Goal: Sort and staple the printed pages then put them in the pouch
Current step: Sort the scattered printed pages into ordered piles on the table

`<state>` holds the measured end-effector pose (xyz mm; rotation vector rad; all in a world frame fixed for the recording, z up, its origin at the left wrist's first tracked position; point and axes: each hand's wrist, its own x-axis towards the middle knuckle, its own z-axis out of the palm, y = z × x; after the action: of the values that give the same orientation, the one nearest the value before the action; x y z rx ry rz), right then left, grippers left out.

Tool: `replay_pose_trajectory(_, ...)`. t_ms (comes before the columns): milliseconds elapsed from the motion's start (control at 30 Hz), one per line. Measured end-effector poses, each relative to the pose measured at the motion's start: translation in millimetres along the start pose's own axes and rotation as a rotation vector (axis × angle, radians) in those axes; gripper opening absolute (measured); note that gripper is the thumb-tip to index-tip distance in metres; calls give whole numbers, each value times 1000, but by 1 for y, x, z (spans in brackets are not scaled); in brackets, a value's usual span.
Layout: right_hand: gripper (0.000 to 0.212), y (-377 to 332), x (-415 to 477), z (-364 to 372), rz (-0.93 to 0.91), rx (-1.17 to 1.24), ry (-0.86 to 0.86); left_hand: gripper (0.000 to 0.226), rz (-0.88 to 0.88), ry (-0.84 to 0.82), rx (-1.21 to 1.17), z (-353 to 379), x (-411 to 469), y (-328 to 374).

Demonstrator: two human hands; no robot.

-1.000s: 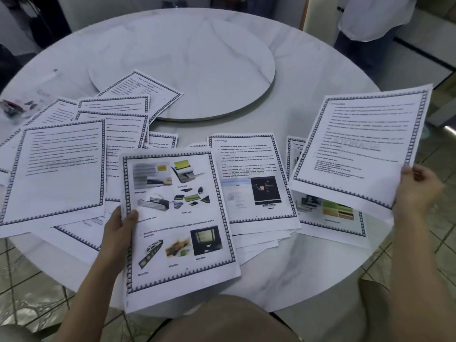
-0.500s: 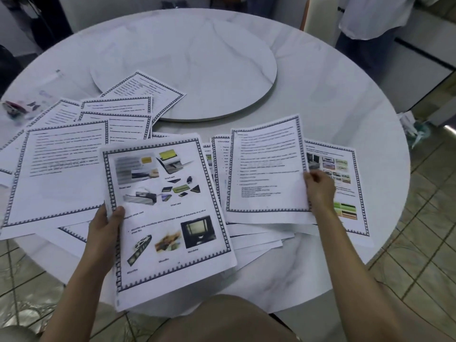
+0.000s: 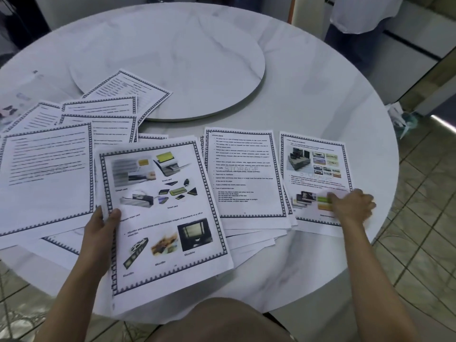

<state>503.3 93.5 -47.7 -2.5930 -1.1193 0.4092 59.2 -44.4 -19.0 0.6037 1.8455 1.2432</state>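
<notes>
My left hand (image 3: 98,230) grips picture page (image 3: 167,218) at its left edge, thumb on top, sheet overhanging table (image 3: 320,82) edge. My right hand (image 3: 352,206) on lower corner of illustrated page (image 3: 313,169), fingers (image 3: 338,202) curled, blurred; can't tell if gripping. Text page (image 3: 244,174) lies between. Fanned text pages (image 3: 49,174) at left. Round turntable (image 3: 172,58) beyond.

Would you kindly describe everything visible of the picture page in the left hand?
The picture page is white paper with a dark patterned border, printed with colour photos and captions like "Smart card" and "Microfilm". It tops a sheaf, tilted, overhanging the table edge. The left hand grips its left edge, thumb on top.
</notes>
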Motion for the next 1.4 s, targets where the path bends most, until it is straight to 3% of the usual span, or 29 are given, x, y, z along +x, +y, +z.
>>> replay_pose_trajectory(167,76,21,10,-12,117,30,-42,31,3,-19,6,9,1,1)
replay_pose_trajectory(333,35,38,19,-20,49,164,17,30,7,-19,21,17,2,3)
replay_pose_trajectory(667,20,48,41,-52,176,667,241,32,8,-29,47,24,2,3)
replay_pose_trajectory(767,28,42,48,-59,184,791,272,32,8,-20,47,23,1,4)
replay_pose_trajectory(867,23,28,47,-57,161,898,234,32,14,-2,42,21,-1,5)
replay_pose_trajectory(933,5,16,41,-50,155,911,173,33,12,8,34,20,-2,5)
replay_pose_trajectory(1000,15,5,34,-39,128,900,130,34,16,22,43,19,-4,5)
replay_pose_trajectory(1067,7,-7,24,-28,103,882,84,34,10,27,41,16,-4,3)
replay_pose_trajectory(1167,23,-23,7,-11,80,864,9,34,-7,23,48,10,-2,0)
replay_pose_trajectory(1400,21,-40,-18,18,2,789,-81,32,-14,52,77,1,-3,-4)
